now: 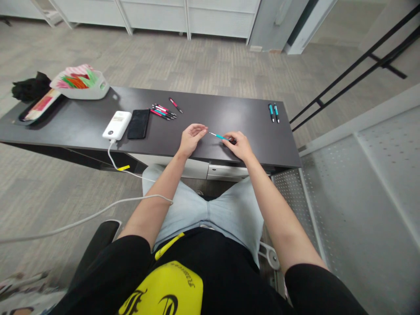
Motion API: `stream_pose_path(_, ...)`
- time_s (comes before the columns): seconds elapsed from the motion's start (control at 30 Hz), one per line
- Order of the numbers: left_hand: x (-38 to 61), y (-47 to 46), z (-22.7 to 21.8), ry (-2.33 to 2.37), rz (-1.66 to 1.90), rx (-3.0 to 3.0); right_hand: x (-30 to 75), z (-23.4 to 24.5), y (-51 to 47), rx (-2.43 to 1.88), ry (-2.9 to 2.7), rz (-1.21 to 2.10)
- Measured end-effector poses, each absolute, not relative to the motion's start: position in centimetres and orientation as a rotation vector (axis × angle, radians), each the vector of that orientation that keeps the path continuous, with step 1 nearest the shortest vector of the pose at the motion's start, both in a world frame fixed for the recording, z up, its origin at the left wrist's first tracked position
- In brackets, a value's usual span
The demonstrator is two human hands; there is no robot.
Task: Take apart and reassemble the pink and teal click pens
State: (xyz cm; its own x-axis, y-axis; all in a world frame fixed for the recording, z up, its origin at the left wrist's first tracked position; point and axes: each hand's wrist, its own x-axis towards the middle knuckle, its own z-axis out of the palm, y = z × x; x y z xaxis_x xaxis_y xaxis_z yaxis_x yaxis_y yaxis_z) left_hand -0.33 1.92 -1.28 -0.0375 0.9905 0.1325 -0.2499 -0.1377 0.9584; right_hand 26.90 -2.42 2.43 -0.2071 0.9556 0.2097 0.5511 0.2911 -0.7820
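My right hand [238,145] holds a teal pen [220,137] low over the desk's front half. A thin pale end of the pen points left, toward my left hand [193,139]. The fingers of my left hand are pinched together beside that end; what they hold, if anything, is too small to make out. Left of my hands lies a bunch of red and teal pens [163,112], with a single red pen [175,105] just behind it. Two teal pens [274,113] lie side by side at the desk's far right.
On the dark desk [210,107] are a black phone [138,124] and a white power bank [117,125] with a white cable [111,153] hanging off the front. A white basket [87,92] and a black tray [41,109] stand at the left. A perforated panel [357,197] rises at right.
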Motion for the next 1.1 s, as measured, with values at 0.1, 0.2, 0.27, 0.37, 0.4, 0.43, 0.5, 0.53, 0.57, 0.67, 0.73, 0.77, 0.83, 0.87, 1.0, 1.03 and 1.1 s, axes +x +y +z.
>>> stream_pose_path(0.1,-0.3,2.0,-1.4,0.926,1.432,1.086,26.8,2.8,-2.6,-1.382,-1.888,0.744)
stream_pose_path(0.2,-0.3,1.9,-1.3,0.923,1.417,1.076,26.8,2.9,-2.7,-1.357,-1.886,0.738)
stream_pose_path(0.27,-0.3,1.9,-1.2,0.928,1.408,1.079,26.8,2.9,-2.7,-1.352,-1.883,0.731)
stream_pose_path(0.37,-0.3,1.8,-1.0,0.945,1.377,1.120,26.8,2.8,-2.7,-1.362,-1.893,0.722)
stream_pose_path(0.4,-0.3,1.7,-1.0,0.953,1.358,1.141,26.8,2.7,-2.7,-1.363,-1.898,0.716)
stream_pose_path(0.43,-0.3,1.6,-0.9,0.959,1.337,1.164,26.8,2.7,-2.6,-1.362,-1.903,0.713)
stream_pose_path(0.5,-0.4,1.5,-0.8,0.959,1.298,1.208,26.9,2.6,-2.5,-1.363,-1.910,0.706)
stream_pose_path(0.53,-0.4,1.4,-0.8,0.953,1.283,1.227,26.9,2.5,-2.5,-1.364,-1.913,0.702)
stream_pose_path(0.57,-0.3,1.3,-0.8,0.948,1.270,1.245,26.9,2.4,-2.4,-1.362,-1.917,0.699)
stream_pose_path(0.67,-0.2,1.1,-0.6,0.949,1.234,1.286,26.9,2.2,-2.2,-1.337,-1.928,0.683)
stream_pose_path(0.73,-0.2,1.1,-0.6,0.956,1.207,1.314,26.9,2.1,-2.2,-1.320,-1.941,0.677)
stream_pose_path(0.77,-0.1,1.0,-0.6,0.959,1.194,1.333,27.0,2.1,-2.2,-1.315,-1.947,0.675)
stream_pose_path(0.83,-0.1,1.0,-0.6,0.958,1.170,1.373,27.0,2.1,-2.2,-1.309,-1.955,0.676)
stream_pose_path(0.87,0.0,0.9,-0.6,0.956,1.163,1.394,27.0,2.1,-2.2,-1.306,-1.955,0.680)
stream_pose_path(1.0,-0.1,1.0,-0.5,1.018,1.143,1.495,27.0,2.2,-2.2,-1.300,-1.933,0.711)
stream_pose_path(1.03,-0.2,1.1,-0.4,1.052,1.129,1.539,27.0,2.2,-2.2,-1.307,-1.930,0.715)
stream_pose_path(1.1,-1.0,1.6,-0.2,1.113,1.088,1.675,27.0,2.2,-2.2,-1.336,-1.920,0.712)
